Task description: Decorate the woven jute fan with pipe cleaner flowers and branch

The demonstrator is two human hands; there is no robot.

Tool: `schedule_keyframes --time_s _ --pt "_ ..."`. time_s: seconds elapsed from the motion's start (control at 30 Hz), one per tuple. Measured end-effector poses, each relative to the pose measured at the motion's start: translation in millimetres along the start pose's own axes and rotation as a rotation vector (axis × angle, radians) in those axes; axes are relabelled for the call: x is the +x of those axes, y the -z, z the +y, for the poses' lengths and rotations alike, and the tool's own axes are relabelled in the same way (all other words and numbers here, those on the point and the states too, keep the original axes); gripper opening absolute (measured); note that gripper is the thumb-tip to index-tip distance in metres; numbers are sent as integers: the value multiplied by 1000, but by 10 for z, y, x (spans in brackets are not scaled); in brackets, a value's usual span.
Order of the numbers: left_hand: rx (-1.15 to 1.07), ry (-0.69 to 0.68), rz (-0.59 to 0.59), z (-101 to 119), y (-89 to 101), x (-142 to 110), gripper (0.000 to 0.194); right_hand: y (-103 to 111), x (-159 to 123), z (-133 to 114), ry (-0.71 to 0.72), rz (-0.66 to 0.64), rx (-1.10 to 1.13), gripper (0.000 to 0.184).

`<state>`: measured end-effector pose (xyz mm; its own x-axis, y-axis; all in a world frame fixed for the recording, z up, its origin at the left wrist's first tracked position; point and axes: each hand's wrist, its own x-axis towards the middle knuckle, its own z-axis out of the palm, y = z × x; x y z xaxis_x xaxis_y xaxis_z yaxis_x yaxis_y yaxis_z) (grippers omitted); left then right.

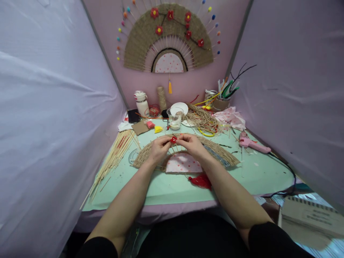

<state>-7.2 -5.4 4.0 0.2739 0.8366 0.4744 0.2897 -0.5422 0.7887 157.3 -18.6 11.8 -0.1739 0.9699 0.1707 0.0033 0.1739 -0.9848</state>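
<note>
Between the fingertips of both hands is a small red flower (173,140) with a pale centre. My left hand (160,147) pinches it from the left, and my right hand (190,144) pinches it from the right. Beneath them lies a twine-covered fan (146,154) with a dotted half-round base (182,163). A bluish patch shows on the fan's right part. Below the base, close to my right forearm, rests a red tassel (200,181).
Bamboo sticks (114,161) lie on the left, a pink glue gun (254,144) with a black cord on the right. Along the back stand a white bottle (142,104), a plastic cup (174,120) and a twine heap (202,120). A finished fan (139,46) hangs on the wall.
</note>
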Motion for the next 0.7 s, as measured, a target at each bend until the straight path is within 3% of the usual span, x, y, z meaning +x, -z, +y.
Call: schedule_keyframes --time_s 0.27,0.37,0.5,0.7 --pt "-46 3 -87 -59 29 16 15 18 9 8 65 -25 -104 21" --pt "-125 86 -17 -67 18 16 15 35 25 23 107 -23 -101 23" --pt "-200 168 75 -46 8 18 16 66 43 19 132 74 -39 28" --pt "-123 48 24 -109 0 31 16 66 42 20 135 92 -6 27"
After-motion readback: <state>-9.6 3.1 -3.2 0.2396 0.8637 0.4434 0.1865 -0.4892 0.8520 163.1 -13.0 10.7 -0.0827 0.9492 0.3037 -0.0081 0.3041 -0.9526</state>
